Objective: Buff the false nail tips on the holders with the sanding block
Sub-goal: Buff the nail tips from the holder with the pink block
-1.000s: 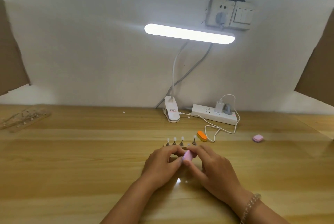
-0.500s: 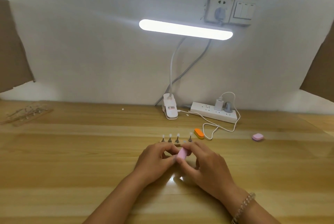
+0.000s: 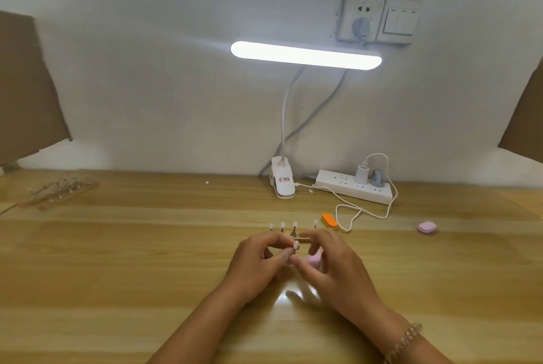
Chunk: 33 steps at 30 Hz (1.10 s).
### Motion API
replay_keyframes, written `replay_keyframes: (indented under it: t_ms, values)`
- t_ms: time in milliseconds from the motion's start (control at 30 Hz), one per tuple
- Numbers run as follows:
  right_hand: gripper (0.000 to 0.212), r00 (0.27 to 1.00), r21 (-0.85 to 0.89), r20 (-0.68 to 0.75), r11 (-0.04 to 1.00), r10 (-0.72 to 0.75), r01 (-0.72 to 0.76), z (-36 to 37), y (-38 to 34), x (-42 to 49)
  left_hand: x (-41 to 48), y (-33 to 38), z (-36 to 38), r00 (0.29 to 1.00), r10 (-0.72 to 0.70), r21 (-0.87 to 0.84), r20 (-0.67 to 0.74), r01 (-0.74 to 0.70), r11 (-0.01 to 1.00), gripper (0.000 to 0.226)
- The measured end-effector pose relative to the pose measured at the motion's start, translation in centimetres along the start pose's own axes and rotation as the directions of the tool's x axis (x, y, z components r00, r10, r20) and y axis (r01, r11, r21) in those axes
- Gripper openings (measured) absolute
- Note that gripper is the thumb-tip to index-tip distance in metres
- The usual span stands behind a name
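Pinching 1 mounted nail tip [image 3: 296, 244] from below, the left hand [image 3: 258, 261] has it just beside the pink sanding block [image 3: 313, 260] gripped in the right hand's [image 3: 340, 266] fingers [image 3: 321, 241]; a hard stroke could flick it loose.

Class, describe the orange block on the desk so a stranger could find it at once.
Find the white power strip against the wall. Its white cable loops forward onto the wooden table, and the orange block lies just left of that loop. It alone is orange: the held block in the right hand and the loose block farther right are pink.
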State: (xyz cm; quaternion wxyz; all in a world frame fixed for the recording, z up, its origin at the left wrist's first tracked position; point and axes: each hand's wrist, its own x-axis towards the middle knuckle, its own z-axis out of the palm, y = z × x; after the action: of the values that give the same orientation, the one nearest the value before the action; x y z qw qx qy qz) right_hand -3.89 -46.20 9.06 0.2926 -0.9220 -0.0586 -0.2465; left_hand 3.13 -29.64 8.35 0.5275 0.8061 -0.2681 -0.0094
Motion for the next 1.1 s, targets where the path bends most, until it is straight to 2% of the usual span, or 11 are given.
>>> replay_keyframes:
  t_ms: [67, 133, 233, 333, 433, 567, 667, 767, 867, 1000, 1100]
  values:
    - [0.017, 1.0, 0.019, -0.028, 1.0, -0.011, 0.012, 0.4, -0.2, 0.6, -0.1, 0.0, 0.1, 1.0, 0.003, -0.005, -0.001, -0.003, 1.0, 0.013]
    - [0.01, 0.997, 0.017, -0.075, 1.0, -0.002, 0.003, 0.3, 0.0, 1.3, -0.2, 0.2, 0.2, 1.0, -0.005, -0.023, -0.02, 0.005, 1.0, 0.012]
    - [0.011, 0.989, -0.183, -0.145, 0.983, -0.028, 0.001, -0.3, 1.1, 2.9, 0.0, 0.1, 0.3, 0.994, -0.012, 0.006, -0.113, 0.013, 1.0, 0.013]
    - [0.014, 0.991, -0.315, -0.135, 0.949, -0.012, -0.031, -0.8, 2.3, 4.2, 0.0, -0.1, 0.3, 0.974, 0.008, 0.085, -0.224, 0.011, 0.996, 0.01]
    - [0.014, 0.999, -0.38, -0.043, 0.925, 0.018, -0.033, -0.4, 3.1, 5.1, 0.1, -0.1, 0.1, 0.966, -0.011, 0.086, -0.26, 0.034, 0.996, 0.01]
    - [0.029, 0.999, -0.357, -0.043, 0.934, 0.016, -0.03, -0.2, 4.0, 5.4, 0.1, 0.1, 0.0, 0.97, -0.046, 0.08, -0.238, 0.067, 0.995, 0.013]
    - [0.049, 0.994, -0.326, -0.057, 0.939, 0.096, -0.109, -1.0, 4.9, 5.7, 0.0, 0.4, -0.1, 0.978, -0.072, 0.086, -0.194, 0.09, 0.992, 0.013]
    - [0.042, 0.974, -0.367, 0.085, 0.916, 0.208, -0.163, -1.4, 5.9, 5.9, -0.1, 0.9, -0.2, 0.988, -0.083, 0.155, -0.133, 0.104, 0.982, 0.014]
    - [0.033, 0.955, -0.366, 0.176, 0.917, 0.237, -0.16, -1.1, 6.0, 6.0, -0.5, 1.2, 0.0, 0.998, -0.055, 0.285, -0.036, 0.063, 0.957, 0.016]
    - [0.028, 0.965, -0.332, 0.193, 0.937, 0.175, -0.103, -0.9, 5.5, 6.4, -1.1, 1.3, 0.3, 1.0, 0.005, 0.417, 0.014, -0.011, 0.909, 0.023]
    - [0.027, 0.981, -0.257, 0.17, 0.965, 0.09, -0.043, -1.8, 5.1, 6.3, -1.3, 1.4, 0.2, 0.999, 0.042, 0.428, -0.02, -0.03, 0.903, 0.03]
